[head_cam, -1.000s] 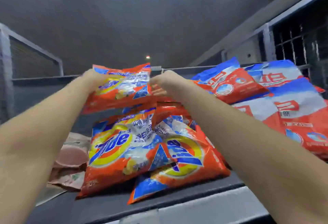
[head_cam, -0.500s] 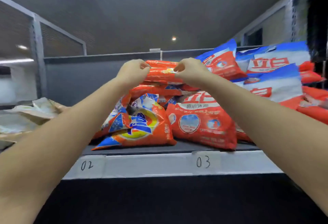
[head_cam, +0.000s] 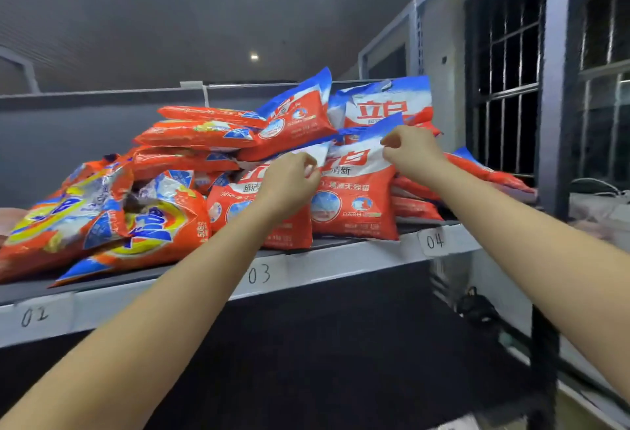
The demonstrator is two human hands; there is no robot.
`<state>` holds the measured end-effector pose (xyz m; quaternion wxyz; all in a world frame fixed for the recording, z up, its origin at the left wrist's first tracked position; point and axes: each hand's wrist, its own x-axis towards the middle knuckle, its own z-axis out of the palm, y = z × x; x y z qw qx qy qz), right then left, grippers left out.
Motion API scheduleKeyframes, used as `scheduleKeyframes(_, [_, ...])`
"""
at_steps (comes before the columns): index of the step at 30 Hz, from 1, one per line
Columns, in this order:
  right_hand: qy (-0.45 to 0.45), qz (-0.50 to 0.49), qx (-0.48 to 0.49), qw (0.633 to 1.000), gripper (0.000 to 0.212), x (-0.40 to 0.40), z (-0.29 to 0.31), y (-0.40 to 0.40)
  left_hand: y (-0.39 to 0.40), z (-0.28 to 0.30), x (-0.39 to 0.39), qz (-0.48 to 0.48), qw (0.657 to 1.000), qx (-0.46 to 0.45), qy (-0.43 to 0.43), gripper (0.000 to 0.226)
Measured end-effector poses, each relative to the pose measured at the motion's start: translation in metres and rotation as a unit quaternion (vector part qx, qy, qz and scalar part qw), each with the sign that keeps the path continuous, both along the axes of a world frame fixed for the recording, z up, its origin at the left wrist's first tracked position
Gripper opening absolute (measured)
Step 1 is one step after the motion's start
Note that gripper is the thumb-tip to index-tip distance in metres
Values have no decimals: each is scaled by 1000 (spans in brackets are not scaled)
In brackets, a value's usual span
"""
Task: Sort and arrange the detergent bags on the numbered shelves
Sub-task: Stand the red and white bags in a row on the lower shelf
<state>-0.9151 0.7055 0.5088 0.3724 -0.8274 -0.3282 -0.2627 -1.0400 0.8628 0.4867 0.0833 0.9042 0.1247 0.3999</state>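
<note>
Head view. Both hands up at the grey metal shelf (head_cam: pixel 341 260), its front edge lettered 02, 03 and 04 on white paper labels. Left hand (head_cam: pixel 289 184), just right of centre, pinching the top left corner of a red, white and blue plastic detergent bag (head_cam: pixel 354 197); right hand (head_cam: pixel 410 150), toward two o'clock from it, pinching the top right corner of the same bag. Gripped by the upper seam, probably because the flat sealed edge gives the only firm purchase on a soft, powder-filled pouch. Bag standing nearly upright between labels 03 and 04, bottom edge on the shelf lip, seemingly ready for lifting or straightening.

At eleven o'clock from the left hand, flat orange-red plastic bags stacked in a pile (head_cam: pixel 201 136), laid one on another. At nine o'clock, orange bags with a yellow and blue roundel (head_cam: pixel 150 225) slumped toward label 02, overhanging the shelf edge slightly. At twelve to one o'clock, further red, white and blue bags (head_cam: pixel 385 105) leaning against the back rail. Behind the left hand, a second bag of the same kind (head_cam: pixel 238 204), partly hidden by the wrist.

Two brands mixed along the shelf; sorting judged unfinished.

At three o'clock, a dark barred window (head_cam: pixel 504 88).
</note>
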Motion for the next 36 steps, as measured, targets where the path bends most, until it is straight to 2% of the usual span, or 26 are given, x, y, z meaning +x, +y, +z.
scheduleKeyframes(2, [18,-14,46,999,32,3,-11,-4,0,-12,1,-5,1000,30,-5,37])
scheduleKeyframes(4, [72,-34,135,988,34,6,-23,-2,1,-21,0,-13,999,43,-7,42])
scheduleKeyframes(5, [137,-13,189,972,34,7,-31,1,1,-24,-1,-18,999,42,-14,42])
scheduleKeyframes(7, [317,106,283,899,34,-4,-47,13,-1,-30,-2,-32,998,36,-37,41])
scheduleKeyframes(8, [378,148,290,867,40,-9,-55,20,-2,-32,-2,-40,998,32,-45,41])
scheduleKeyframes(9, [391,150,269,867,47,-12,-61,26,-5,-33,-3,-45,998,28,-46,42])
scheduleKeyframes(12, [312,87,242,914,49,-15,-65,33,-11,-35,-5,-41,998,16,-34,44])
scheduleKeyframes(16, [208,68,249,943,30,-23,-53,28,-24,-33,-15,-31,999,-5,-19,46])
scheduleKeyframes(19, [138,62,229,961,31,-29,-37,1,-32,-32,-25,-18,999,-23,-19,45])
scheduleKeyframes(21, [120,83,224,964,30,-28,-31,-33,-40,-33,-31,-12,998,-39,-39,44])
scheduleKeyframes(24, [108,159,255,948,14,-32,-41,-95,-59,-39,-37,-29,993,-74,-87,44])
scheduleKeyframes(26, [109,211,284,929,7,-46,-55,-136,-77,-42,-36,-72,980,-153,-100,50])
scheduleKeyframes(28, [139,265,328,896,10,-62,-75,-171,-101,-48,-36,-156,939,-289,-102,53])
scheduleKeyframes(29, [164,289,344,878,12,-69,-86,-184,-115,-51,-38,-218,897,-372,-99,43])
scheduleKeyframes(30, [192,304,348,866,21,-76,-100,-196,-129,-59,-39,-290,839,-452,-91,32])
scheduleKeyframes(32, [248,312,344,850,41,-80,-129,-212,-151,-81,-43,-383,730,-561,-81,22])
scheduleKeyframes(34, [304,297,335,841,44,-78,-163,-221,-166,-114,-45,-385,692,-603,-96,26])
scheduleKeyframes(36, [366,271,318,831,32,-74,-200,-226,-174,-151,-45,-354,687,-624,-114,29])
